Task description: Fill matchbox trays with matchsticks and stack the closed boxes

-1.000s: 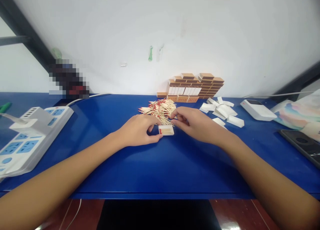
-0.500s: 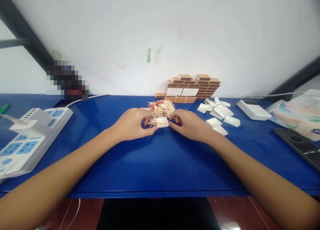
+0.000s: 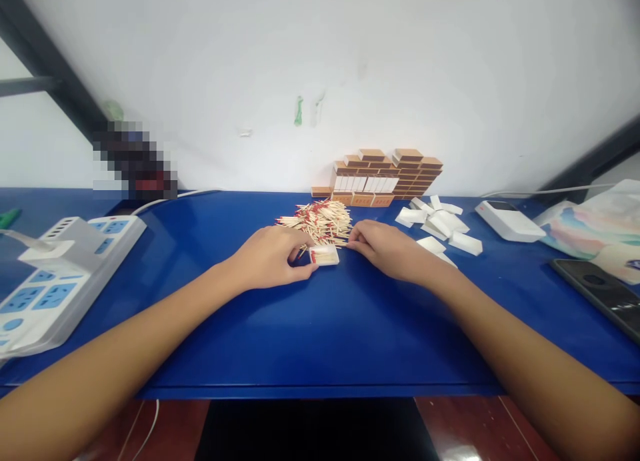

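Observation:
A small white matchbox tray (image 3: 331,259) with red-headed matches lying in it rests on the blue table. My left hand (image 3: 273,257) grips its left end between thumb and fingers. Behind the tray spreads a heap of loose matches (image 3: 320,219), heads mostly toward the left. At the heap's right edge is my right hand (image 3: 376,245), thumb and fingertips pinched together on what looks like a match; the fingers partly hide it. The right hand stays apart from the tray.
Brown matchboxes (image 3: 417,179) are stacked against the wall, with a row of white tray ends among them. Empty white trays (image 3: 440,222) lie scattered at right, near a white device (image 3: 509,219) and a phone (image 3: 597,291). A power strip (image 3: 65,294) lies left.
My right hand has drawn back to the right, away from the tray, to the heap's edge. The tray in my left hand has come slightly nearer me, and more of the heap shows.

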Demonstrator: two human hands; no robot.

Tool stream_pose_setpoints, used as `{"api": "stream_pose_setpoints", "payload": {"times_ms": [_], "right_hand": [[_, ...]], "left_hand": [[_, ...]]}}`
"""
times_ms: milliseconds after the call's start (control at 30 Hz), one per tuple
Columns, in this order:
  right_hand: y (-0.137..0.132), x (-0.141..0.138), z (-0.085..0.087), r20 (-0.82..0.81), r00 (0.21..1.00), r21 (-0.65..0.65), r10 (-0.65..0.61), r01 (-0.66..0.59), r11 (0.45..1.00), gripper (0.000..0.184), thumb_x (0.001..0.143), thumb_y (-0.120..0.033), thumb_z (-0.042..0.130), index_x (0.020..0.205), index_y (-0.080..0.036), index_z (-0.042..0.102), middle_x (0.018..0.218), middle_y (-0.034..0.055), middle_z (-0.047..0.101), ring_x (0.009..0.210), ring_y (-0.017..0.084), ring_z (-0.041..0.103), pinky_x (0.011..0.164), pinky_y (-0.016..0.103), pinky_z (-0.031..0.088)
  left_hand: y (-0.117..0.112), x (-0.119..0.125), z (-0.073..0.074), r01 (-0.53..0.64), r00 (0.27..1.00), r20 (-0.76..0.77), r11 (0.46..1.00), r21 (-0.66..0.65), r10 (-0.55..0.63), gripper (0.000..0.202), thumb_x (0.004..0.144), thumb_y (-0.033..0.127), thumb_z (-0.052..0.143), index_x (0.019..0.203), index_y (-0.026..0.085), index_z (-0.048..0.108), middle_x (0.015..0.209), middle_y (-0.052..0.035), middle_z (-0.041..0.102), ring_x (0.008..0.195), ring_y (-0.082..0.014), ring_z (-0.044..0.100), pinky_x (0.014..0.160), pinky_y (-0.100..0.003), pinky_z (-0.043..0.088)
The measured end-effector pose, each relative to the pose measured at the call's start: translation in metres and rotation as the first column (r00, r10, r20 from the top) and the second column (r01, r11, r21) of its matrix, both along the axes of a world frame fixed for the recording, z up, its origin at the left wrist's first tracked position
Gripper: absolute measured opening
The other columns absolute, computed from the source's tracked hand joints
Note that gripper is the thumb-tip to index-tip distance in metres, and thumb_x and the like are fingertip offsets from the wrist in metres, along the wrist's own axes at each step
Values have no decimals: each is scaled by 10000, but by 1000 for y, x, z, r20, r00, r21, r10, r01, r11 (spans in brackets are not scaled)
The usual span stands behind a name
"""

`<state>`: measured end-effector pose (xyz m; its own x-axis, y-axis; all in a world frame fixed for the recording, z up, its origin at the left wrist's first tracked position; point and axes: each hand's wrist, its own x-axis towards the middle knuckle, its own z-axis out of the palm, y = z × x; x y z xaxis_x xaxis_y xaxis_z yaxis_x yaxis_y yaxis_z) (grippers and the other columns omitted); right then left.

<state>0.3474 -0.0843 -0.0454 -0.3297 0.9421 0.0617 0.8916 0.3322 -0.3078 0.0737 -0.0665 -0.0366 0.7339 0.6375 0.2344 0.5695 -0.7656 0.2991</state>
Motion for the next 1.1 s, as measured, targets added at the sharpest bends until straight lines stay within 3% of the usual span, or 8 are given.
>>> {"api": "stream_pose_setpoints", "payload": {"times_ms": [267,633,867,1100], "right_hand": [[-5,8,15,-51,999,80,13,-9,997,120,1009,-288,527,947,-210,594,966,88,675,831,224,600,708,332,413],[-8,3,16,-171,977,195,127,-93,976,152,1029,-342,536,941,-223,571,891,60,640,766,203,554,673,318,393],[-19,-11,12,-176,955,111,239,-222,969,113,1052,-294,514,968,-226,549,939,45,625,786,182,542,690,300,398],[-22,-17,10,-148,959,60,242,-236,970,98,1040,-222,487,970,-214,555,966,58,643,829,192,577,719,309,410]], "left_hand": [[-1,1,2,-18,1000,0,1000,6,18,253,885,407,686,996,195,769,729,12,682,622,-134,580,605,-293,376],[-1,1,1,-34,999,11,999,28,33,266,891,412,688,1025,201,777,722,11,681,622,-139,583,605,-286,380],[-3,2,-3,-16,999,52,999,38,14,289,885,409,697,1061,193,773,722,17,675,631,-141,595,625,-293,421],[-3,3,-4,-6,999,54,999,42,4,243,874,393,710,992,188,767,709,19,668,610,-135,578,608,-292,414]]}}
